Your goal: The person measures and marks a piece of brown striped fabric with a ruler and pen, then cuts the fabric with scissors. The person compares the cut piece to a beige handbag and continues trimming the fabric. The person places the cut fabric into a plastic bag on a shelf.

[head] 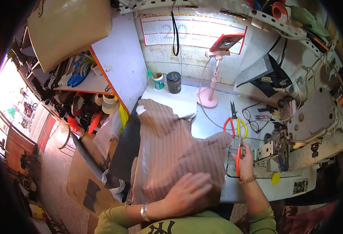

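Observation:
Brown striped fabric [162, 146] is spread, partly folded, over the front of the worktable [233, 193]. My left hand [189, 190] lies palm down on its lower part; the fingers are blurred and hold nothing that I can see. At the fabric's right, my right hand [246, 161] grips orange-handled scissors [238, 158], blades pointing away from me. Just beyond those blades, a second pair of scissors [233, 112] with a red and a yellow handle rests on the table.
A sewing machine [312, 120] occupies the right side. Eyeglasses [250, 121] and thread snips [262, 117] lie near it. Behind the fabric are a pink phone stand [208, 98], a dark jar [174, 82] and a small tub [158, 81]. Shoes [79, 70] fill shelves at left.

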`<state>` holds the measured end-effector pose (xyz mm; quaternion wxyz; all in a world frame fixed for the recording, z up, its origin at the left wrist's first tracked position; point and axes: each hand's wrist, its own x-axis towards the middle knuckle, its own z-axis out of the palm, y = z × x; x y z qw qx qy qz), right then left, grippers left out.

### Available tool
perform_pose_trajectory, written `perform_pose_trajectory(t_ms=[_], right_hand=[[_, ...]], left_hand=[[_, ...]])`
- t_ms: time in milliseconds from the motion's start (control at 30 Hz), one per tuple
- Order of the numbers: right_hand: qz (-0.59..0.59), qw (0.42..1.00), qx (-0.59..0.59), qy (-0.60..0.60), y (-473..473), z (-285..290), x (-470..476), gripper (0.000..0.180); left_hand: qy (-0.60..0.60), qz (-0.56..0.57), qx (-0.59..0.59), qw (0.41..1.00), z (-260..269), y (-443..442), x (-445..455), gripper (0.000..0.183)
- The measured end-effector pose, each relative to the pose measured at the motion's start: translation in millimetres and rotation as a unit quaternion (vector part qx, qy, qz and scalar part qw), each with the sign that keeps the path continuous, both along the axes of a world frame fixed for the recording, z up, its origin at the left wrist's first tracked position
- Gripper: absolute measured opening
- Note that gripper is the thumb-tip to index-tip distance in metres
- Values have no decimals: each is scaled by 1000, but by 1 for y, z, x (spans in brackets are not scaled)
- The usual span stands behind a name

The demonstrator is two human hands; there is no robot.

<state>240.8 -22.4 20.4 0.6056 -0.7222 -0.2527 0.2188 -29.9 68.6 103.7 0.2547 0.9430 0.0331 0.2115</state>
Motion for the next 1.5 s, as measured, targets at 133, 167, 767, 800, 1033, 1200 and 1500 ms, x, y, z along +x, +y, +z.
perform_pose_trajectory(t_ms=[133,167,767,800,1033,1200,1500], right_hand=[[21,995,-18,92,-51,14,-39,56],[18,992,-5,125,-63,15,-49,55],[202,952,-167,159,-194,-31,-112,46],[211,949,-176,156,-192,-31,-108,47],[260,922,-203,204,-189,-25,-95,64],[294,903,-243,196,-181,-20,-91,64],[338,901,-166,213,-154,-8,-105,60]], left_hand=[[103,-4,143,984,-39,1,36,55],[127,19,164,978,-54,12,47,58],[136,-148,117,972,-90,-74,30,51],[110,-175,132,970,-94,-79,30,46],[76,-177,200,960,-106,-67,49,34],[72,-194,131,970,-108,-60,55,14],[-61,-197,61,977,-92,-56,24,17]])
